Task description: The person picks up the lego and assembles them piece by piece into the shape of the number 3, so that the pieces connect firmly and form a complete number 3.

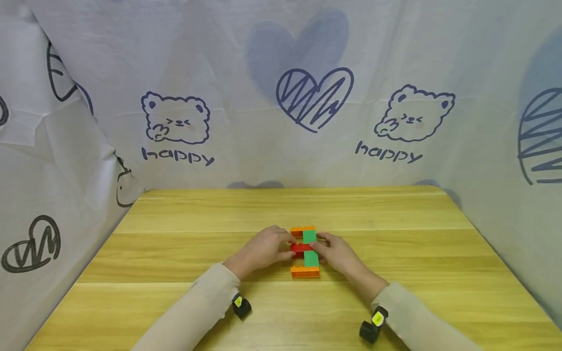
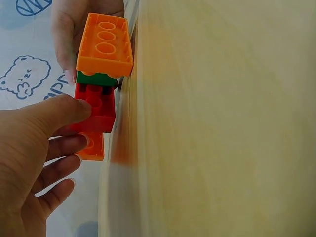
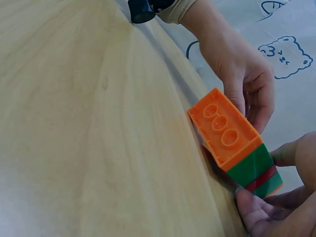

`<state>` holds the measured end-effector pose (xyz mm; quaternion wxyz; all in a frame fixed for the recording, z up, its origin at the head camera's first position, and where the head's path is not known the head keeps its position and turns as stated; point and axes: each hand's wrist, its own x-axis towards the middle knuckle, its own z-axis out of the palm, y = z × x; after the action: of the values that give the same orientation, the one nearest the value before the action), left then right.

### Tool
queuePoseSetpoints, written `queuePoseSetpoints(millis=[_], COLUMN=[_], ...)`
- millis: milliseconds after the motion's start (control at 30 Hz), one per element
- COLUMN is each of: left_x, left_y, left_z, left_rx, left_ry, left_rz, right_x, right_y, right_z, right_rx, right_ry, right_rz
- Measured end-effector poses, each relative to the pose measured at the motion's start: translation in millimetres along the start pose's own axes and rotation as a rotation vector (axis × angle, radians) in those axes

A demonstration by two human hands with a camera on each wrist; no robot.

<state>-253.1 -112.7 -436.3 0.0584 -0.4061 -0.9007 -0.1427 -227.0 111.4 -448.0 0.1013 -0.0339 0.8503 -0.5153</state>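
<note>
A small assembly of toy building bricks stands at the middle of the table, between both hands. It has a near orange brick [image 1: 305,272], a far orange brick [image 1: 303,228], green bricks [image 1: 311,260] along the right side, and a red brick [image 1: 299,249] jutting left from the middle. My left hand [image 1: 265,247] pinches the red brick, its thumb on the near face in the left wrist view. From the right, my right hand [image 1: 338,253] grips the green and red middle part between thumb and fingers. In the right wrist view the near orange brick [image 3: 222,129] shows its hollow side.
The wooden table [image 1: 175,312] extends around the hands. Behind it and along the sides hangs a white cloth [image 1: 246,146] printed with bears and hearts. Each wrist carries a black strapped camera, one at the left cuff [image 1: 242,307] and one at the right [image 1: 371,331].
</note>
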Motion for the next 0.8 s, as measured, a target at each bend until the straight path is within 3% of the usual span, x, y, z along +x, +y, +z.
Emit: queuePoseSetpoints(millis=[400,800], left_x=[0.4,1.1], left_y=[1.4,-0.5], left_z=[2.6,4.7], left_rx=[-0.030,-0.091], left_ry=[-0.031,-0.047], left_rz=[-0.040,-0.088], right_x=[0.1,3.4], right_y=[-6.6,-3.8], right_z=[-2.8,-2.7], right_rx=[-0.028,-0.066], right_ry=[-0.041,-0.043], right_rz=[0.044,0.009])
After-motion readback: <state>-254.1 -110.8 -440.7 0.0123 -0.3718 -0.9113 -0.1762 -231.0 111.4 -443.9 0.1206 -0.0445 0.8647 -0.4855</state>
